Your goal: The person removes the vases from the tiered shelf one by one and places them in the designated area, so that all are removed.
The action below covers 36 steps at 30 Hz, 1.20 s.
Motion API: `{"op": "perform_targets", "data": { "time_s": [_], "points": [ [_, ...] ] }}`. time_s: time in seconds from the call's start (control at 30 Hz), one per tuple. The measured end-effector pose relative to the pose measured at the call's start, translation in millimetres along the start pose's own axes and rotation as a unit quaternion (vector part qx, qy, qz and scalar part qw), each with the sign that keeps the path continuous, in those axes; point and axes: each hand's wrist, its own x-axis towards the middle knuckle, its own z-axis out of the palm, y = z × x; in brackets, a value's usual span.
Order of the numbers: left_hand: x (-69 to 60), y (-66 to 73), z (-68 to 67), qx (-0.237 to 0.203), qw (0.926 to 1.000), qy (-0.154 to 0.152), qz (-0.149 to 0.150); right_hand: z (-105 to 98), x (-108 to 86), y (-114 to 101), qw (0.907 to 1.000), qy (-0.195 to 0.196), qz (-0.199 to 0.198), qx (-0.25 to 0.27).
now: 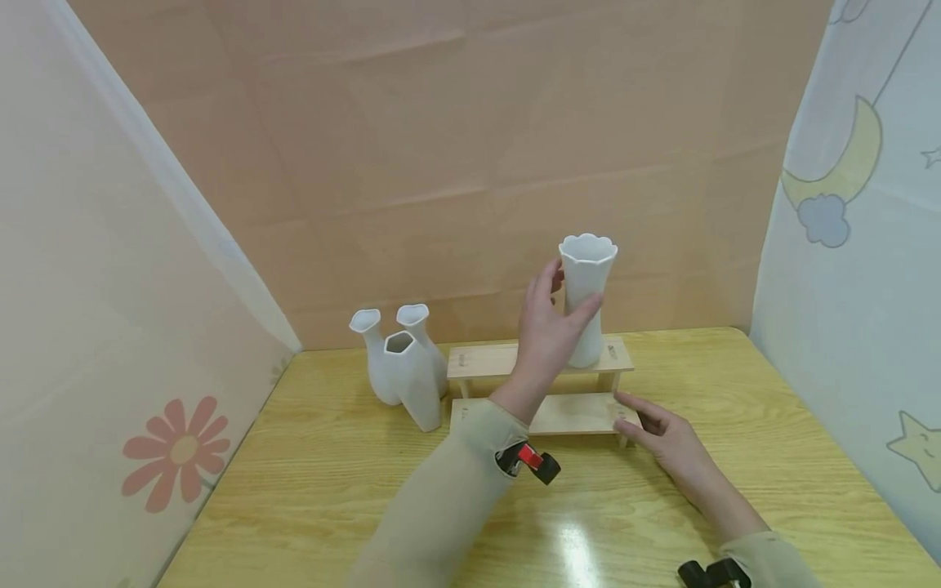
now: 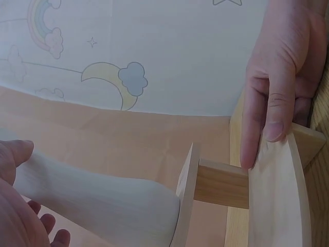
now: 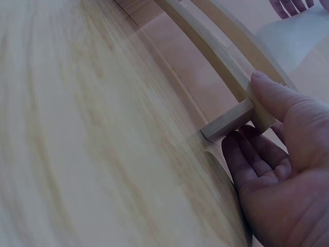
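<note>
A tall white vase with a scalloped rim stands upright on the upper board of a two-step wooden stand. My left hand is around the vase, thumb on its front and fingers on its left side. In the left wrist view, the base of the vase meets the upper board. At the right end of the lower board is my right hand. The right wrist view shows its thumb over the board's edge and its fingers curled beneath, by the short leg.
Left of the stand, a white vase cluster with several openings stands on the wooden table. A peach cloth hangs behind, with patterned cloths at both sides. Black wrist cameras sit on both sleeves.
</note>
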Motion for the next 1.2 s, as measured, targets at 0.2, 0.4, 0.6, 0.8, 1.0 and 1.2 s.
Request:
{"op": "perform_targets", "data": {
  "time_s": [0.2, 0.4, 0.6, 0.8, 1.0, 1.2],
  "points": [
    [1.3, -1.4, 2.7, -0.006, 1.0, 0.008, 0.0, 0, -0.8, 0, 1.0, 0.0, 0.004, 0.006],
    [3.6, -1.8, 6.3, -0.014, 0.9997, 0.017, 0.006, 1, -0.6, -1, 1.0, 0.0, 0.004, 0.003],
    [4.4, -2.0, 8.9, -0.019, 0.9996, 0.023, -0.003, 1, 0.5, -2, 1.0, 0.002, 0.005, 0.002],
    [3.4, -0.5, 8.7, -0.012, 0.9995, 0.027, -0.003, 1, 1.3, -2, 0.9999, 0.003, 0.01, 0.0],
    [-1.0, 2.0, 4.9, -0.018, 0.9995, 0.027, -0.001, 1, 1.3, -2, 1.0, 0.001, 0.01, -0.002],
    [-10.0, 5.6, -2.9, -0.053, 0.9984, 0.019, 0.009, -1, 0.3, -1, 0.9999, -0.004, 0.011, -0.006]
  ]
}}
